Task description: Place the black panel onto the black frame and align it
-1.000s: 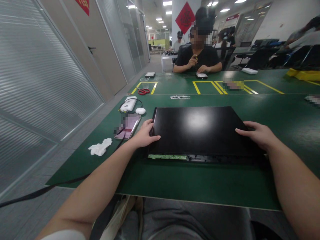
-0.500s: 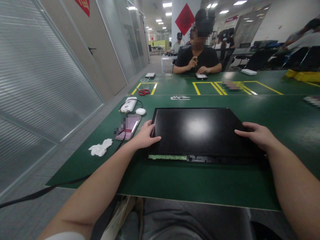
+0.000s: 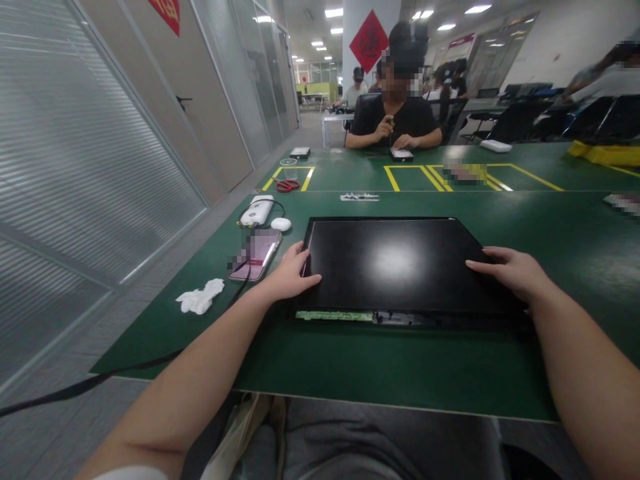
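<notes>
Black panel (image 3: 395,263) on green table (image 3: 350,363), left hand (image 3: 290,277) and right hand (image 3: 510,270) grip its side edges, phone (image 3: 257,257) nearby.

— What's at the left of the frame?
— A phone (image 3: 256,255), a white power bank (image 3: 257,210) just above it, and a crumpled tissue (image 3: 200,298) lower left.
— And top centre?
— Red scissors (image 3: 287,185), with a person in black (image 3: 397,117) seated above them to the right.
</notes>
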### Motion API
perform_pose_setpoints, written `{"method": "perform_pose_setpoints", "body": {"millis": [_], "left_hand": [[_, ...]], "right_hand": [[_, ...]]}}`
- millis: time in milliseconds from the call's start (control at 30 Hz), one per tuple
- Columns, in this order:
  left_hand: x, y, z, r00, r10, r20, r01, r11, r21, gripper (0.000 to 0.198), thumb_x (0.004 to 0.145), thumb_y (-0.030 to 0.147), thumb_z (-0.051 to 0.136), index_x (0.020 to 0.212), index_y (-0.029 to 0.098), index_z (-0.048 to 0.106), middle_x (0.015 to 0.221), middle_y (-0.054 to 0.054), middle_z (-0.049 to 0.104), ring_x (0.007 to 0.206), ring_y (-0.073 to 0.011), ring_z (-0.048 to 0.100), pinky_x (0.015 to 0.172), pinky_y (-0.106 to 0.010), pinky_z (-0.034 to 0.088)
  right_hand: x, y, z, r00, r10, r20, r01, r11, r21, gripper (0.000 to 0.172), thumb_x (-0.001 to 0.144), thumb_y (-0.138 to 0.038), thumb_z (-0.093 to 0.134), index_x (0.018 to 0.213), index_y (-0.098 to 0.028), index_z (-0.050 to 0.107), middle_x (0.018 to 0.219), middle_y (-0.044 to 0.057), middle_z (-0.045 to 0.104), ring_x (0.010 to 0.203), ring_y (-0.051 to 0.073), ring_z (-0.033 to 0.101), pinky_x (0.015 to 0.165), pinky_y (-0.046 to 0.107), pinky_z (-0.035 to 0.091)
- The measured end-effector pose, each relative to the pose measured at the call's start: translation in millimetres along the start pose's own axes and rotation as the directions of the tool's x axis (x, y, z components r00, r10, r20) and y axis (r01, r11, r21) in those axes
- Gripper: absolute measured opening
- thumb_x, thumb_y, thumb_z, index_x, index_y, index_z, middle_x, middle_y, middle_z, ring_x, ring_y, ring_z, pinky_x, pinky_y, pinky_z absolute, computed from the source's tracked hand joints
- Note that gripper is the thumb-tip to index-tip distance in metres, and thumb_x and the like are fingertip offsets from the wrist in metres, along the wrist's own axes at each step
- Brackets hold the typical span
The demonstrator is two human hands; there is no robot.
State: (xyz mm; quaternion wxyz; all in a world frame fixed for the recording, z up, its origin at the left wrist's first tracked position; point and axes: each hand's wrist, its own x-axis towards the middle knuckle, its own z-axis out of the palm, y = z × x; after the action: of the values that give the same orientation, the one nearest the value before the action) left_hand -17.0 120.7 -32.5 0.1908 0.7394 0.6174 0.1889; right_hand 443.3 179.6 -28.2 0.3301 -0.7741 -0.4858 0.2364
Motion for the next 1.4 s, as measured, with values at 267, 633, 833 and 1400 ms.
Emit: {"method": "perform_pose_setpoints", "body": {"millis": [267,633,833,1400], "left_hand": [[0.6,-1.4,1.3,1.0,0.016,-0.017,-0.016,1.0,-0.007,0.074,0.074,0.054,0.068,0.134,0.011,0.056,0.16,-0.024,0.031,0.15,-0.0425,0.027,0.123,-0.056,0.023],[-0.6,1.5,1.3,1.0,0.002,-0.014,-0.002,1.0,0.001,0.074,0.075,0.054,0.067,0.134,0.011,0.056,0.161,-0.024,0.03,0.151,-0.0424,0.025,0.123,-0.055,0.022],[-0.6,-0.9,1.8,1.0,0.014,-0.012,-0.014,1.0,-0.001,0.075,0.076,0.054,0.067,0.137,0.012,0.054,0.161,-0.023,0.029,0.151,-0.042,0.025,0.123,-0.056,0.023],[-3.2,4.9,-0.8,1.0,-0.015,0.015,0.014,0.994,0.108,0.084,0.081,0.052,0.061,0.149,0.006,0.04,0.157,-0.024,0.04,0.149,-0.0395,0.03,0.12,-0.054,0.027]], "right_hand": [[0.7,1.3,-1.1,0.999,-0.033,-0.007,0.032,0.998,-0.055,0.046,0.048,-0.042,0.086,0.086,-0.021,0.071,0.105,0.012,0.074,0.104,0.033,0.067,0.092,0.044,0.053],[7.7,3.5,-0.8,0.985,-0.153,0.076,0.167,0.954,-0.247,0.021,0.06,-0.041,0.077,0.071,-0.024,0.073,0.086,0.006,0.073,0.091,0.028,0.065,0.083,0.041,0.05],[9.8,8.3,-5.3,0.992,-0.1,0.076,0.108,0.988,-0.108,0.023,0.06,-0.039,0.074,0.078,-0.024,0.076,0.087,0.005,0.075,0.086,0.025,0.067,0.085,0.039,0.051],[29.1,22.8,-11.8,0.999,-0.05,0.005,0.05,0.981,-0.19,0.028,0.065,-0.026,0.068,0.093,-0.021,0.072,0.093,0.008,0.073,0.091,0.026,0.067,0.093,0.042,0.049]]}}
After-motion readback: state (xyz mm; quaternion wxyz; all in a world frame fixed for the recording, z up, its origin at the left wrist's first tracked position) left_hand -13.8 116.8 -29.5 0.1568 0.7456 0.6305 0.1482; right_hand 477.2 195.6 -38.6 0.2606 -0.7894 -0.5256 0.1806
